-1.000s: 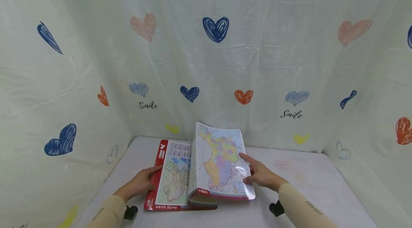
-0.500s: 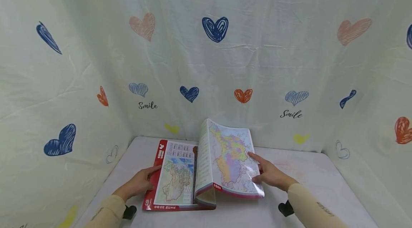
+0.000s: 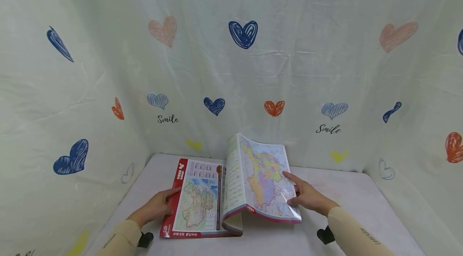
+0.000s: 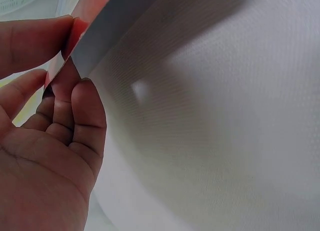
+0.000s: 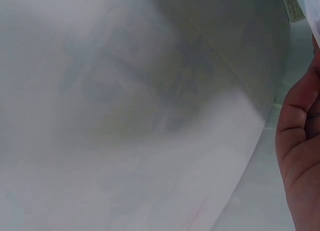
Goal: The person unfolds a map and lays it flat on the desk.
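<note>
A folding map (image 3: 200,199) with a red left border lies partly unfolded on the table. Its raised panel (image 3: 265,179), printed with a colourful map, bends up from a fold and leans to the right. My left hand (image 3: 154,207) grips the red border, and in the left wrist view the left hand (image 4: 55,141) pinches that edge between thumb and fingers. At the raised panel's right edge, my right hand (image 3: 307,195) holds the sheet with thumb and index finger on its face. The right wrist view catches only part of the right hand (image 5: 302,141) and a corner of the sheet.
The white table (image 3: 340,207) has rounded back corners. A pale curtain (image 3: 300,67) printed with hearts and "Smile" encloses the back and both sides. The map's upper panel stands close to the back curtain.
My right hand has moved to the right with the raised panel, drawing it away from the left panel and uncovering more of it. The left hand stays at the red border.
</note>
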A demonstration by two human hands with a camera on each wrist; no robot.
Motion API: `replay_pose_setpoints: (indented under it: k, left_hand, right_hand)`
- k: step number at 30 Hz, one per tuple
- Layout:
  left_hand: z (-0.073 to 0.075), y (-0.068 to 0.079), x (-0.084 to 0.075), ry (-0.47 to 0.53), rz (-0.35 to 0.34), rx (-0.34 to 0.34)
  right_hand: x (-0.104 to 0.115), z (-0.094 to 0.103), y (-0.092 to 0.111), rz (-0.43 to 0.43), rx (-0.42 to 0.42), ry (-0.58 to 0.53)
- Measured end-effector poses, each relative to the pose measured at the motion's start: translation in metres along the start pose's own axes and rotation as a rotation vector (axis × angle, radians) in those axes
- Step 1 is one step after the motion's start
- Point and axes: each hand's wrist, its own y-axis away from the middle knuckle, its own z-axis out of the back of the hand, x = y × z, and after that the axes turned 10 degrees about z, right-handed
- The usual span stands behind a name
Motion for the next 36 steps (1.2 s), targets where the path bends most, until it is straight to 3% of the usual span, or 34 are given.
replay_pose_setpoints:
  k: [8,36]
  left_hand:
    - [0.002,0.003,0.000,0.014,-0.021,0.009]
    - [0.008,0.006,0.001,-0.035,-0.015,-0.012]
  right_hand:
    - [-0.001,0.005,0.003,-0.048,-0.041,0.067]
    - [-0.010,0.029,0.023,-0.057,-0.055,0.060]
